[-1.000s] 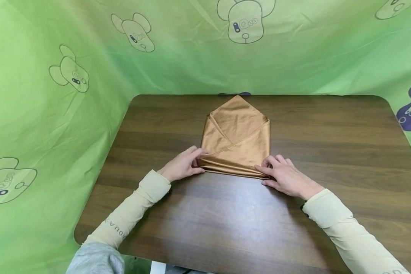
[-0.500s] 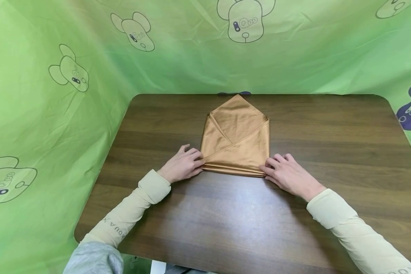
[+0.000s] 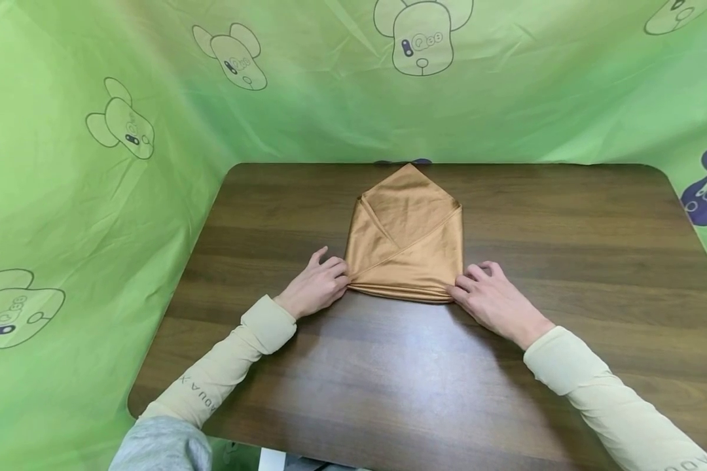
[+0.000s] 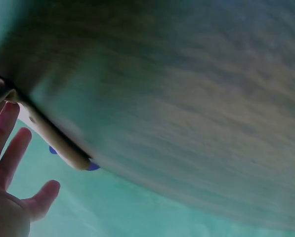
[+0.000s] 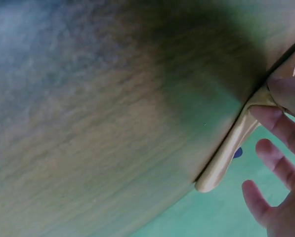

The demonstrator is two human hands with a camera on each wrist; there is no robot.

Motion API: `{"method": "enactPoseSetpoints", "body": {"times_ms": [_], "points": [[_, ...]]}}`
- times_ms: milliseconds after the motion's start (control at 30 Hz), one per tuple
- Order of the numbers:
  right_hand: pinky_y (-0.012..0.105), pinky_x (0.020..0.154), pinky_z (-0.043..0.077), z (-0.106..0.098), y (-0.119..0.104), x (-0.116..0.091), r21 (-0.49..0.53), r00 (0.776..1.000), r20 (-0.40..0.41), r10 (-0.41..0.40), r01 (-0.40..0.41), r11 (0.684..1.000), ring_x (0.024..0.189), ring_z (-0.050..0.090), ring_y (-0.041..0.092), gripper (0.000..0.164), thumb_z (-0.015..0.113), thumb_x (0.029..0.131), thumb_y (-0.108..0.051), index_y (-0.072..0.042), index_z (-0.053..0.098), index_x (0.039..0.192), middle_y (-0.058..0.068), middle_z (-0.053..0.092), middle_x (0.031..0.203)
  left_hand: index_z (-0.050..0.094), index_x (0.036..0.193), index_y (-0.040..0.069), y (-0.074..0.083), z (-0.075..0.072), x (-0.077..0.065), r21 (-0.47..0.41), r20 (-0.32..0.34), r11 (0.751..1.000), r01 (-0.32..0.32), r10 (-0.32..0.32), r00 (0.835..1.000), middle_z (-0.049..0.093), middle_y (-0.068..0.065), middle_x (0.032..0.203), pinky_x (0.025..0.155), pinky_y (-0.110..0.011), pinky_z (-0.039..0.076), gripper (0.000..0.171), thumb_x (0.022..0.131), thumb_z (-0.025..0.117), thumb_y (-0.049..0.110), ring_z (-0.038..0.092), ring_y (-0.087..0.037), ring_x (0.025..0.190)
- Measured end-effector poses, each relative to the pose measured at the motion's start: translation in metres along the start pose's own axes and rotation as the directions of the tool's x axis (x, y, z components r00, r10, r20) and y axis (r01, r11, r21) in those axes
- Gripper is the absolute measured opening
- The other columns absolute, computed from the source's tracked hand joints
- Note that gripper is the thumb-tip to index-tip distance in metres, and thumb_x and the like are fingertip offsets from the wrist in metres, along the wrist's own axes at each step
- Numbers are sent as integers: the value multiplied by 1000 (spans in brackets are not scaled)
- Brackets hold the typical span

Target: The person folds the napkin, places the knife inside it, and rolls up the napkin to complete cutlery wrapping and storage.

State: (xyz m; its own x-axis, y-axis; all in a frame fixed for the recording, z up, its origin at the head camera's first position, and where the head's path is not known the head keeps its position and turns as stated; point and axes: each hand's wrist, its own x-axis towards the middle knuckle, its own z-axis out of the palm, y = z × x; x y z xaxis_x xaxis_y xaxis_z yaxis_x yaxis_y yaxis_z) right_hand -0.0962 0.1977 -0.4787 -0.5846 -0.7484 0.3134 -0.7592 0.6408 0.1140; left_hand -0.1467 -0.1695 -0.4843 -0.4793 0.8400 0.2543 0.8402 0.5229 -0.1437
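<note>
A folded golden-brown satin cloth (image 3: pixel 406 235) lies on the table, shaped like an envelope with its pointed end at the far side. My left hand (image 3: pixel 315 284) pinches its near left corner. At the near right corner, my right hand (image 3: pixel 497 301) grips the folded layers. In the right wrist view, thumb and index finger close on the cloth (image 5: pixel 221 165) while the other fingers (image 5: pixel 273 155) stay spread. The left wrist view shows the cloth's edge (image 4: pixel 58 140) low over the table, with the outer fingers (image 4: pixel 41 197) spread and the pinching fingertips partly cut off.
The brown wooden table (image 3: pixel 565 229) has rounded corners and reaches well past the cloth on both sides. Green fabric (image 3: pixel 318 111) with printed cartoon heads hangs behind and to the left. A white piece (image 3: pixel 271 460) shows below the table's front edge.
The near folded layers have flattened and been drawn even along the front edge. Both hands have shifted slightly at the corners, their fingers now closer over the cloth's edge.
</note>
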Motion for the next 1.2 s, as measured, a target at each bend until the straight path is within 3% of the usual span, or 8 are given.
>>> {"method": "enactPoseSetpoints", "body": {"times_ms": [233, 433, 600, 700, 833, 933, 1100, 1200], "points": [[58, 90, 40, 3, 0, 2, -11, 1000, -20, -1, 1, 1000, 85, 52, 28, 4, 57, 82, -9, -6, 58, 82, 3, 56, 74, 71, 96, 14, 0, -1, 0, -112, 84, 982, 151, -142, 986, 58, -3, 112, 101, -68, 35, 9, 92, 64, 18, 51, -25, 121], [57, 91, 39, 4, 6, 2, 66, 999, -7, 46, -46, 997, 88, 53, 27, 8, 63, 76, -11, -8, 57, 82, 3, 59, 77, 72, 98, 20, 0, -4, 6, -237, 193, 893, 384, -344, 919, 49, -10, 124, 106, -68, 27, 13, 96, 60, 25, 41, -33, 122], [56, 90, 37, 0, 9, 5, 157, 987, 74, 141, -151, 976, 89, 52, 25, 5, 65, 81, -10, -10, 62, 86, 2, 63, 81, 73, 100, 15, -1, -8, 12, -328, 277, 801, 502, -426, 861, 47, -13, 122, 91, -59, 30, 16, 96, 59, 24, 39, -34, 111], [53, 86, 35, -5, 11, 9, 257, 954, 180, 241, -282, 924, 88, 50, 22, 4, 65, 85, -12, -14, 64, 89, -2, 66, 85, 73, 98, 14, -2, -11, 16, -367, 340, 731, 576, -471, 814, 46, -12, 116, 85, -56, 30, 17, 96, 59, 24, 38, -33, 105], [45, 77, 31, -11, 17, 15, 352, 869, 337, 362, -473, 808, 85, 47, 19, 4, 65, 88, -17, -18, 67, 91, -7, 66, 81, 73, 96, 14, -4, -14, 21, -409, 439, 602, 686, -529, 726, 47, -12, 116, 84, -56, 30, 17, 94, 61, 26, 38, -34, 107], [42, 73, 30, -13, 21, 17, 377, 814, 407, 414, -563, 736, 85, 48, 20, 7, 66, 88, -20, -18, 69, 94, -8, 64, 78, 73, 94, 15, -7, -12, 25, -414, 477, 537, 735, -560, 677, 47, -13, 125, 88, -60, 29, 16, 93, 64, 29, 36, -37, 114], [49, 75, 31, -14, 24, 17, 363, 761, 428, 488, -639, 678, 97, 48, 33, 22, 69, 87, -27, -15, 66, 105, 6, 61, 96, 68, 96, 19, -9, -5, 25, -394, 433, 514, 762, -627, 647, 39, -15, 139, 92, -61, 28, 17, 89, 68, 34, 32, -39, 127], [54, 77, 30, -12, 23, 15, 362, 761, 389, 520, -645, 673, 105, 43, 42, 31, 71, 86, -28, -13, 59, 110, 16, 54, 109, 63, 102, 21, -8, -1, 24, -380, 357, 561, 736, -645, 676, 36, -16, 140, 95, -60, 27, 20, 88, 70, 34, 30, -39, 130]]}}
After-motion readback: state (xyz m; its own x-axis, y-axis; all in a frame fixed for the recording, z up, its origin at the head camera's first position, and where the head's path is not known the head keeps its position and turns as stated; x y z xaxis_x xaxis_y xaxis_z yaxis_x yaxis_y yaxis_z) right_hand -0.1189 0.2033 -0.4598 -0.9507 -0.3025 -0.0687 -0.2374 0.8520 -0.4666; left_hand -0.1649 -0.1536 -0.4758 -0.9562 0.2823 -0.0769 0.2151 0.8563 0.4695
